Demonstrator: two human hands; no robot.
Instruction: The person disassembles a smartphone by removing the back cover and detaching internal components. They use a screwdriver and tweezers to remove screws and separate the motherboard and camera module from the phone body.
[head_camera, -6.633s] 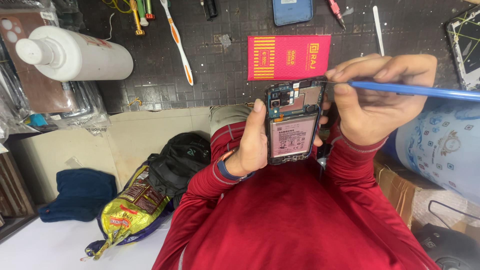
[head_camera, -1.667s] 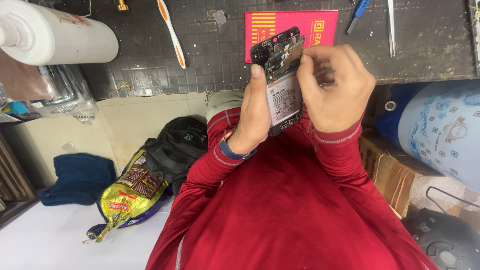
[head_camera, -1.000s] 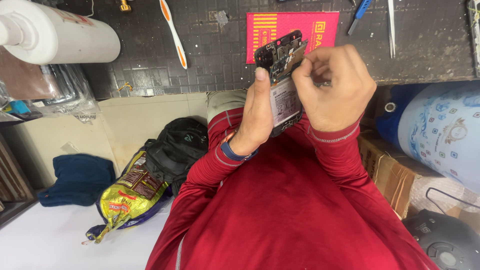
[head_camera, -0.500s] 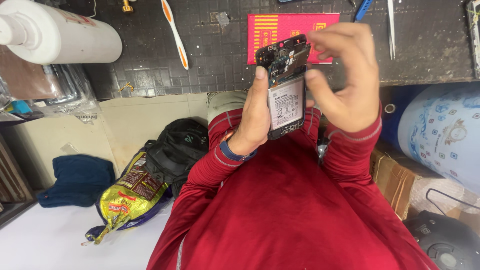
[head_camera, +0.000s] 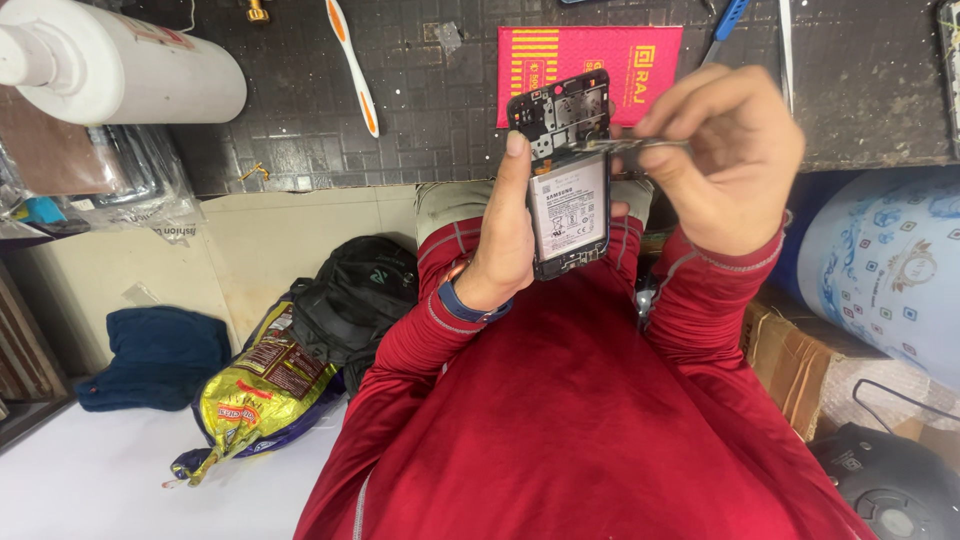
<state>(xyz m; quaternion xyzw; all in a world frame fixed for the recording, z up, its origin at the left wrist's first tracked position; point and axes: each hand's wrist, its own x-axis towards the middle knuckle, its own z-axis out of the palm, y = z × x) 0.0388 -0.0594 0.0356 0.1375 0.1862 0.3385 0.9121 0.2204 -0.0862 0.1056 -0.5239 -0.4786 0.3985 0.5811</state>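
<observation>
Left hand: I grasp the opened phone upright, thumb along its edge.
Right hand: I pinch tweezers, tips touching the phone's upper board.

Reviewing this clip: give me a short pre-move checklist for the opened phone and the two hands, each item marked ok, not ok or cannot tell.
1. Left hand has the opened phone gripped along its side, thumb on the edge: ok.
2. Phone's open back faces the camera, battery in plain view: ok.
3. Right hand pinches a thin metal tool with its tip at the phone's upper board: ok.
4. Exactly which part the tip touches: cannot tell, blurred.
5. Phone is supported by the work mat: not ok, it is held in the air.
</observation>
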